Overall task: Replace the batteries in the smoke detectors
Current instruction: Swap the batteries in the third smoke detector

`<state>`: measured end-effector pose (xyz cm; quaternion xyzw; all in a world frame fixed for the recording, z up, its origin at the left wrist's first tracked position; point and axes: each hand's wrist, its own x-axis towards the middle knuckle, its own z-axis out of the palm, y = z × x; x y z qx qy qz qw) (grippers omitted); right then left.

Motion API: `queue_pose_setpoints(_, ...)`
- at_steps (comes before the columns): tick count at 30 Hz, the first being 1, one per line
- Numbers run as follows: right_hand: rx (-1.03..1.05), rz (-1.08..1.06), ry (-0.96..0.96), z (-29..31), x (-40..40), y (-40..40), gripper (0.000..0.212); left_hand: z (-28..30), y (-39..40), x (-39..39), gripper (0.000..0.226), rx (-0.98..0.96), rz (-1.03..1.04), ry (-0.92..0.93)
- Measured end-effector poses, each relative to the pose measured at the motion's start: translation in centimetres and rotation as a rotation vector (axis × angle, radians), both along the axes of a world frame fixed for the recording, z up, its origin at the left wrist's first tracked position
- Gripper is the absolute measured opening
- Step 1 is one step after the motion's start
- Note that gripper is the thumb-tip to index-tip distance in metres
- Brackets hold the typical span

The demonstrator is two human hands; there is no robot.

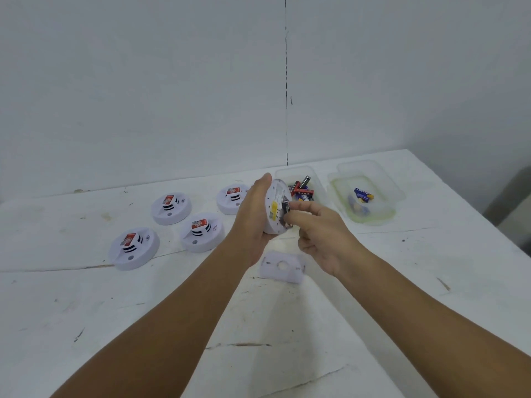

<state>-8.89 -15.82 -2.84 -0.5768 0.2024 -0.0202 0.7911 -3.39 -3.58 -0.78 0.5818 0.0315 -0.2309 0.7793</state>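
Note:
My left hand [253, 214] grips a white round smoke detector [274, 209] held on edge above the table, its back side turned toward my right hand. My right hand [319, 234] pinches a battery [286, 209] at the detector's open battery bay. The detector's white back plate [283, 267] lies flat on the table just below my hands. Several more white smoke detectors sit face up to the left, among them one at the front left [133, 248], one in the middle [202, 232] and one further back [171, 208].
A clear plastic box [316, 179] with several red and purple batteries stands behind my hands. A second clear box [385, 205] at the right holds a few blue-and-yellow batteries, with its lid [370, 170] behind it. The white table [287, 340] meets a wall at the back.

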Motion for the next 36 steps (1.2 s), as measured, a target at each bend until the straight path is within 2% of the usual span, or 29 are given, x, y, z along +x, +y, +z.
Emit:
queue_pose_setpoints(3, -0.04, -0.02, -0.062, 0.7, -0.3, -2.3, 0.036, 0.6, -1.6, 0.1, 0.046, -0.028, -0.037, -0.012)
queue_pose_setpoints(6, -0.166, -0.06, -0.114, 1.5, -0.5, -5.5, 0.038, 0.8, -3.2, 0.3, 0.045, -0.027, -0.047, -0.018)
queue_pose_setpoints(11, -0.536, -0.143, -0.115, 2.2, 0.6, -11.3, 0.033, 1.3, -5.7, 0.6, 0.057, -0.014, -0.036, -0.017)
queue_pose_setpoints(14, -0.737, -0.128, -0.098, 2.1, 1.8, -14.2, 0.025, 1.6, -6.7, 1.0, 0.052, -0.012, -0.025, -0.009)
queue_pose_setpoints(19, -1.112, 0.034, 0.019, 1.5, 4.4, -17.6, 0.018, 1.2, -7.5, 2.1, 0.047, -0.017, -0.031, 0.019)
queue_pose_setpoints(23, -1.32, 0.192, 0.136, 1.2, 5.8, -18.9, 0.017, 1.1, -7.7, 2.7, 0.047, -0.026, -0.039, 0.032)
queue_pose_setpoints(27, -1.413, 0.309, 0.229, 1.0, 6.5, -19.1, 0.016, 0.9, -8.0, 3.2, 0.048, -0.022, -0.038, 0.03)
queue_pose_setpoints(33, -1.409, 0.3, 0.239, 1.3, 6.7, -20.0, 0.029, 0.7, -8.0, 3.7, 0.048, -0.02, -0.022, 0.026)
queue_pose_setpoints(36, -1.373, 0.221, 0.184, 1.8, 7.1, -20.2, 0.018, 0.7, -7.8, 3.9, 0.047, -0.001, -0.023, 0.009)
